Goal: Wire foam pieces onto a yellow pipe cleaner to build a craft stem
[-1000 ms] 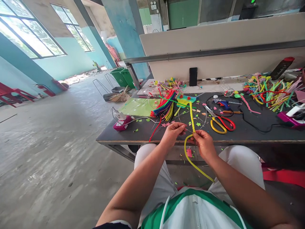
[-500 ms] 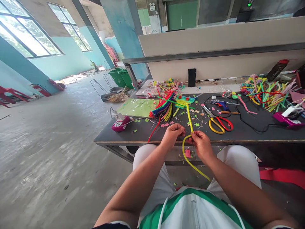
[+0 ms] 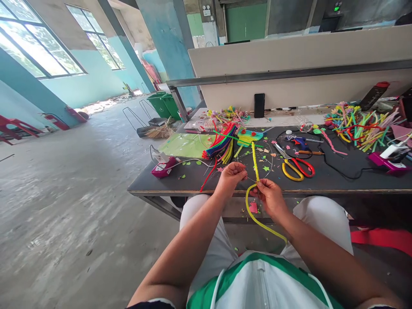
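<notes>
A yellow pipe cleaner (image 3: 255, 161) runs straight down from a yellow and blue-green piece (image 3: 249, 137) on the table to my right hand (image 3: 271, 195). My right fingers pinch it at the table's front edge. Below them its loose length (image 3: 249, 210) curves down in front of my lap. To the left, my left hand (image 3: 232, 176) is closed with thumb and fingertips on a thin wire (image 3: 250, 179), which stretches across to the pinch of my right hand. How the wire meets the pipe cleaner is hidden by my fingers.
Red and yellow-handled scissors (image 3: 298, 167) lie right of my hands, with a blue glue gun (image 3: 302, 142) behind. Bundled pipe cleaners (image 3: 222, 143) lie left; a larger pile (image 3: 360, 124) is far right. A phone (image 3: 259, 105) leans at the back. Paper scraps litter the dark table (image 3: 170, 182).
My left hand has moved slightly left and up, and more wire shows between the hands. My right hand has dipped a little, still pinching the yellow pipe cleaner.
</notes>
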Motion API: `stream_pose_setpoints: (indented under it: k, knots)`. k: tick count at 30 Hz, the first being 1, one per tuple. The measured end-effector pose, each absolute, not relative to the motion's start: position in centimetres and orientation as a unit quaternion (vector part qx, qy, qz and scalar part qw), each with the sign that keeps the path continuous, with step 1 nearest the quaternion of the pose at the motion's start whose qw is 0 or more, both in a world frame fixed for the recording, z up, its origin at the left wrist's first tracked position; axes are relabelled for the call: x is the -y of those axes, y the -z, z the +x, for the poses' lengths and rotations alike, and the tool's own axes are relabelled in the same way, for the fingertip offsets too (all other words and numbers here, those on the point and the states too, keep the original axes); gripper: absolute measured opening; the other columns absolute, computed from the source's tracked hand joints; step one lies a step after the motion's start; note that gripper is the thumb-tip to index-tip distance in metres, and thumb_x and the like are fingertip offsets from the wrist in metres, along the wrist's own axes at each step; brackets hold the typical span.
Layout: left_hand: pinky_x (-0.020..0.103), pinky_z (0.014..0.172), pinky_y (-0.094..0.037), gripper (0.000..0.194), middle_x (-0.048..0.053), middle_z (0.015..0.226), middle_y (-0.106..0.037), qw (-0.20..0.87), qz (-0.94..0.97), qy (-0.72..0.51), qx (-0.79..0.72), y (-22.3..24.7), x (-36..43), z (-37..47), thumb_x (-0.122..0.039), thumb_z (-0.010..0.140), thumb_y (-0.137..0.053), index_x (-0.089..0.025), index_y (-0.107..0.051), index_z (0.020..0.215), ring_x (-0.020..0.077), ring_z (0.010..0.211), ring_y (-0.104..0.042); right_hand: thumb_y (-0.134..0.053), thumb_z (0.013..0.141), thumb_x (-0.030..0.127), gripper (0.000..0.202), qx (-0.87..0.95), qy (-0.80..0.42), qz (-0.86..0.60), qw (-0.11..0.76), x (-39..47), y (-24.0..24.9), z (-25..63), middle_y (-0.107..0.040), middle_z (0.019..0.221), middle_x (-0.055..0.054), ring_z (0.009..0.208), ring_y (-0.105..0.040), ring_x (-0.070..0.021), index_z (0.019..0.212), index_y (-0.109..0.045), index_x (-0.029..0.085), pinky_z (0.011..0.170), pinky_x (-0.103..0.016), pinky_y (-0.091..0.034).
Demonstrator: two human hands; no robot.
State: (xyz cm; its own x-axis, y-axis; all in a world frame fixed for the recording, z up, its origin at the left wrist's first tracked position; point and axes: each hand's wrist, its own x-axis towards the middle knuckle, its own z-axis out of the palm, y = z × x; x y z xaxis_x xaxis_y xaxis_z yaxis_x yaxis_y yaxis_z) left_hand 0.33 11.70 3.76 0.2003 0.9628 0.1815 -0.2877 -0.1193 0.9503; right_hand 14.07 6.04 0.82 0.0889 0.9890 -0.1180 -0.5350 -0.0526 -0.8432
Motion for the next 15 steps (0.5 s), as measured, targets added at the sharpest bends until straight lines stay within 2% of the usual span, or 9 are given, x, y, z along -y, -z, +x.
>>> stream_pose_setpoints:
  k: [7,15]
  knots:
    - [0.023,0.058,-0.043,0.023,-0.003,0.062,-0.059,0.57,0.513,-0.558,-0.316,-3.8,-11.6,0.0,-0.024,0.066,-0.073,-0.018,-0.061,0.084,0.0091,0.056,-0.056,-0.079,0.058,0.037,0.029,0.292,-0.627,-0.375,0.617,-5.7,-1.0,13.7,-0.054,0.06,0.004,0.056,-0.052,-0.0118,0.069,-0.058,0.021,0.063,-0.031,-0.053]
    - [0.023,0.058,-0.042,0.026,0.0,0.069,-0.062,0.571,0.492,-0.571,-0.325,-4.7,-12.1,-1.2,-0.035,0.071,-0.071,-0.016,-0.065,0.088,0.0091,0.059,-0.056,-0.079,0.058,0.039,0.03,0.301,-0.602,-0.395,0.625,-5.4,-0.7,13.1,-0.057,0.062,0.004,0.058,-0.055,-0.0134,0.07,-0.058,0.022,0.063,-0.033,-0.053]
